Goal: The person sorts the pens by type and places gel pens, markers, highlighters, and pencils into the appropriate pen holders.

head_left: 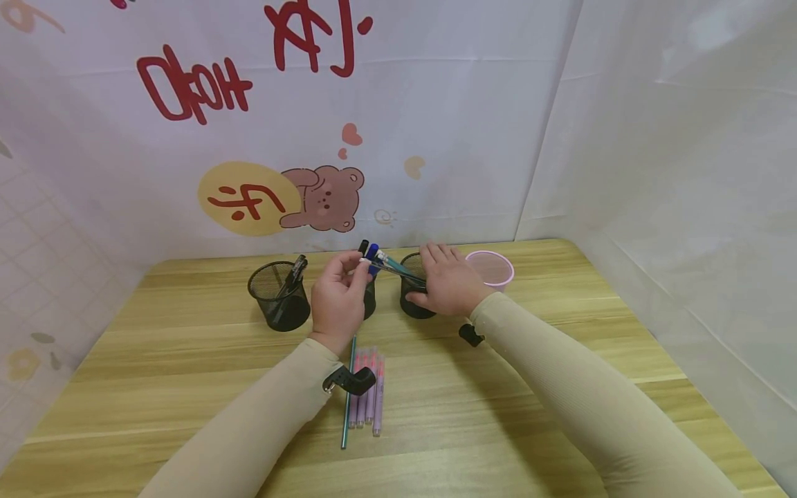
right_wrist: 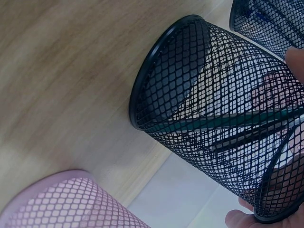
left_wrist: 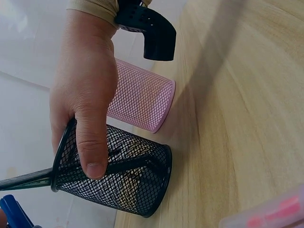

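A big white cloth (head_left: 448, 152) with red writing and a brown bear (head_left: 330, 200) hangs at the back. In front of it is my wooden table (head_left: 542, 401). My two long cream sleeves (head_left: 560, 380) reach over it. Four mesh cups are in a row near the far edge. On the left is a black cup (head_left: 289, 315) with dark pens (head_left: 294, 277) in it, and at the other end is a pink cup (left_wrist: 142, 97). My right hand (head_left: 451, 280) is clamped on the rim of the third cup (left_wrist: 137, 180), with my thumb on the outside. My left hand (head_left: 339, 301) is up near the second cup (head_left: 369, 301), thumb and finger together, pinching the end of a green pencil (left_wrist: 28, 180). The pencil leans down into the third cup. A blue pen (head_left: 373, 250) and a black pen (head_left: 364, 245) poke up just behind my left hand. Nearer to me, a thin teal pencil (head_left: 345, 418) lies beside four pink and purple markers (head_left: 378, 404). A small black strap (head_left: 342, 379) is on my left wrist.
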`<state>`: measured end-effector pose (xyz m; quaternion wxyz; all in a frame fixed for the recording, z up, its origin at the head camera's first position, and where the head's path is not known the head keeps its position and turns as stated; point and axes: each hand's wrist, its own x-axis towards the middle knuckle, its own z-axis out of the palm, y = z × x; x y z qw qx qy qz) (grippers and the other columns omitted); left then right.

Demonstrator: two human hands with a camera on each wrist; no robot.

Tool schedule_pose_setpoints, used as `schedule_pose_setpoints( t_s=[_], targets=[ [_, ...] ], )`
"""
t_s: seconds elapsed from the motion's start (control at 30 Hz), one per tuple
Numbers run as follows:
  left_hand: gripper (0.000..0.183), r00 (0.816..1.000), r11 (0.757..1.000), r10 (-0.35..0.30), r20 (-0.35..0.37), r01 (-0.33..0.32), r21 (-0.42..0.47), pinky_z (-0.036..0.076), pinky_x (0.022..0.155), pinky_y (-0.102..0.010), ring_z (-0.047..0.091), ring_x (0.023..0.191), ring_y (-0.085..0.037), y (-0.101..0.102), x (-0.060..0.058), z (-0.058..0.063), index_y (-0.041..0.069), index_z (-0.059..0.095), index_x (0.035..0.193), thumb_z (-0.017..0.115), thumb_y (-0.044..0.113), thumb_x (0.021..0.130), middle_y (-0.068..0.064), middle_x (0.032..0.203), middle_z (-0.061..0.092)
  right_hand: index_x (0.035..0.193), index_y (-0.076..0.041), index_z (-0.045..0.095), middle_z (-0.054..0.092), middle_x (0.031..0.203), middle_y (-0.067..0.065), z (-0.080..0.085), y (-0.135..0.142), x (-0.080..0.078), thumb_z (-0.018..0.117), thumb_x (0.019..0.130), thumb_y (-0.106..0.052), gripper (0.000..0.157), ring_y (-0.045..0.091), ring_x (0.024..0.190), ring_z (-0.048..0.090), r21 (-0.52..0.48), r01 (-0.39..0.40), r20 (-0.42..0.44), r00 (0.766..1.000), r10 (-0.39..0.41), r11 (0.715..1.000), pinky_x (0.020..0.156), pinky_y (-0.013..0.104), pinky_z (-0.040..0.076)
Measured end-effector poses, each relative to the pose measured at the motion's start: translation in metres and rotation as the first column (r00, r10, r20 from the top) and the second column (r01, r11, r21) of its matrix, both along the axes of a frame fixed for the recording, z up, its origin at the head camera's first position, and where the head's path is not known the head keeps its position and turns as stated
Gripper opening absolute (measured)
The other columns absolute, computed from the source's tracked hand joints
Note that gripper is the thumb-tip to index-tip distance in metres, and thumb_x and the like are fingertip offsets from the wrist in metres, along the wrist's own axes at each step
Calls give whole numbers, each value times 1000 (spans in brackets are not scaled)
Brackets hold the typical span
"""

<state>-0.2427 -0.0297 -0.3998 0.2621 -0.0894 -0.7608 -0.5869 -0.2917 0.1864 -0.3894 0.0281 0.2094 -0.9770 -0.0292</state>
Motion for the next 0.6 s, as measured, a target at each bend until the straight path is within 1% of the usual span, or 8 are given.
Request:
schedule_pose_setpoints(
  t_s=[0.17,0.27,0.37,0.5,0.6],
  targets=[
    [24,1000,1000,-8,20,8,1,53,69,-10,79,89,-29,0,0,0,1,69,121,66,18,105,-14,112,76,163,3,26,33,169,22,-1,0,0,59,97,-70,104,42,158,32,-2,0,-7,1000,0,1000,131,55,25],
    [23,999,1000,-10,31,10,2,53,68,-11,79,90,-29,-1,1,0,2,70,121,66,19,105,-14,113,75,163,3,26,33,169,22,-1,0,0,59,97,-70,104,41,158,31,-4,1,-8,1000,-1,1000,131,55,25],
    [23,999,1000,-12,45,12,-4,52,63,-13,79,91,-28,-2,3,0,4,70,121,67,20,105,-12,115,76,163,3,26,33,169,22,-1,0,0,59,97,-70,104,41,158,32,-6,-2,-12,1000,2,1000,131,55,25],
    [23,998,1000,-17,64,19,-24,50,57,-16,79,93,-24,-5,5,0,6,70,122,67,20,105,-9,116,75,163,4,27,33,169,22,-1,-1,0,59,97,-69,104,41,158,32,-5,-2,-14,1000,1,1000,131,54,25],
    [22,997,998,-20,81,25,-62,50,58,-18,76,91,-21,-8,7,0,9,70,123,68,20,104,-6,116,75,163,4,26,33,169,23,0,-1,1,60,97,-69,104,41,158,32,-2,0,-12,1000,0,1000,131,55,26]
  ],
)
